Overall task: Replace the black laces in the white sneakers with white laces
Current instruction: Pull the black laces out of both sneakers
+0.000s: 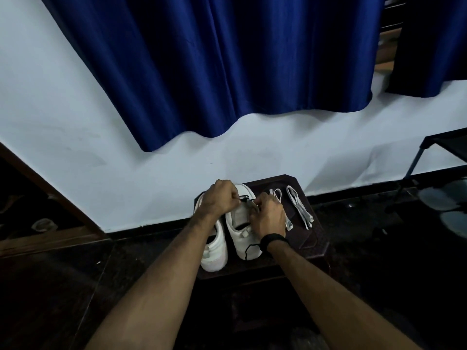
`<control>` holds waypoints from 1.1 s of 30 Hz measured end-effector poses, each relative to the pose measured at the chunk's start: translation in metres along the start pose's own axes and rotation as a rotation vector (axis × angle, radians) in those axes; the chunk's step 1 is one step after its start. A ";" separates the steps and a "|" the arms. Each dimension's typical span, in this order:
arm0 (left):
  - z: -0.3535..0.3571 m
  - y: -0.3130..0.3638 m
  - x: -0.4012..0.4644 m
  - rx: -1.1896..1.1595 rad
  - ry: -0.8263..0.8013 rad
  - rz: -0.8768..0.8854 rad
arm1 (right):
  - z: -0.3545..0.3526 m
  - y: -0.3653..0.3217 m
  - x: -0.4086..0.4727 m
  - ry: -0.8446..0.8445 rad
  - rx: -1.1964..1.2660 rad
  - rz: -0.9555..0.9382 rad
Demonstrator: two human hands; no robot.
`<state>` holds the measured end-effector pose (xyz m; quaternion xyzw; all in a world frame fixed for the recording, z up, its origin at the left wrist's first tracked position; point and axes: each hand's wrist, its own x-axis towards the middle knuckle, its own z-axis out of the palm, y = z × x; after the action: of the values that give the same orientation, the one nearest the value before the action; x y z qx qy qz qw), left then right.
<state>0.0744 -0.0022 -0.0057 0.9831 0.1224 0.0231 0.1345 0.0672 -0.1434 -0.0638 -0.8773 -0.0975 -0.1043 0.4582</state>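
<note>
Dark wooden stool [313, 238] bearing two white sneakers [240, 223] (side by side) beside two white laces [300, 207]

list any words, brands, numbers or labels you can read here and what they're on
None: no text can be read anywhere in the head view.
Right sneaker: a small pale tab near the heel, too small and blurred to show any lettering.
Left sneaker: no marking visible.
Black wristband on the right wrist: plain, no readable display.
White laces and blue curtain: no print.
</note>
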 end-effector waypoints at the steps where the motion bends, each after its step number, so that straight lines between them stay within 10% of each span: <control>1: -0.001 -0.003 0.001 -0.088 0.000 -0.018 | 0.000 0.000 0.000 0.000 -0.002 0.003; 11: -0.051 -0.023 0.000 -0.810 0.606 -0.433 | 0.000 -0.002 -0.001 0.016 0.011 0.004; 16: -0.050 -0.026 -0.021 -0.494 0.522 -0.679 | -0.002 -0.006 -0.002 0.018 -0.040 0.002; 22: 0.003 0.002 -0.042 -0.159 0.364 -0.307 | -0.014 -0.015 0.021 -0.178 -0.136 -0.096; 28: 0.030 0.009 -0.058 0.122 0.305 -0.249 | -0.014 -0.030 0.071 -0.580 -0.397 -0.259; 33: 0.034 0.009 -0.056 0.140 0.319 -0.267 | 0.004 -0.035 0.076 -0.579 -0.615 -0.368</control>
<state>0.0251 -0.0329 -0.0369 0.9490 0.2725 0.1515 0.0465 0.1316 -0.1150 -0.0181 -0.9336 -0.3404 0.0414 0.1043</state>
